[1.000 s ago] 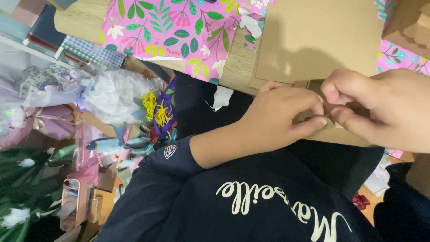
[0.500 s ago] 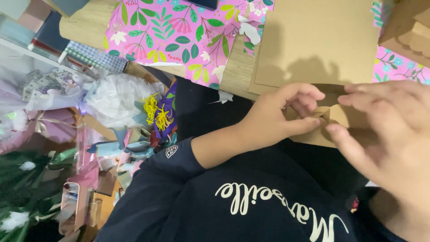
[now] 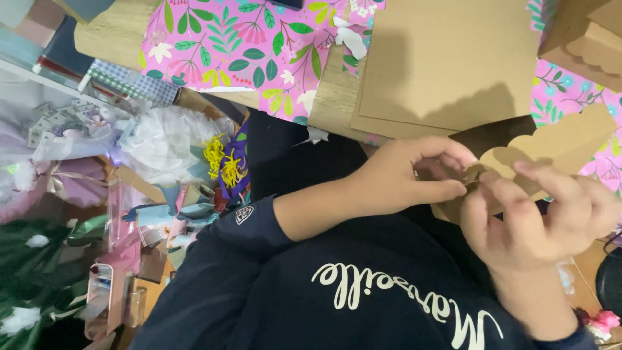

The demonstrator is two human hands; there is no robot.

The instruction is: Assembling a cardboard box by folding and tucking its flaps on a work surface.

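Both the left hand (image 3: pixel 402 181) and right hand (image 3: pixel 538 217) pinched the scallop-edged brown card piece (image 3: pixel 551 152) tightly, so uneven pulling risked creasing or tearing it.

Pink floral wrapping paper (image 3: pixel 240 45) spread flat across wooden desk (image 3: pixel 107 35). Big plain brown card sheet (image 3: pixel 447 61) lies on top of it, upper right, casting scalloped shadow along lower edge. Brown box (image 3: pixel 583 39) sits at top right corner. Down left, messy heap: crumpled white tissue (image 3: pixel 162 139), yellow shredded strips (image 3: pixel 223 162) just beside it, purple ribbon bundle (image 3: pixel 58 178) further left. Dark green wrap (image 3: pixel 39 285) at bottom left.
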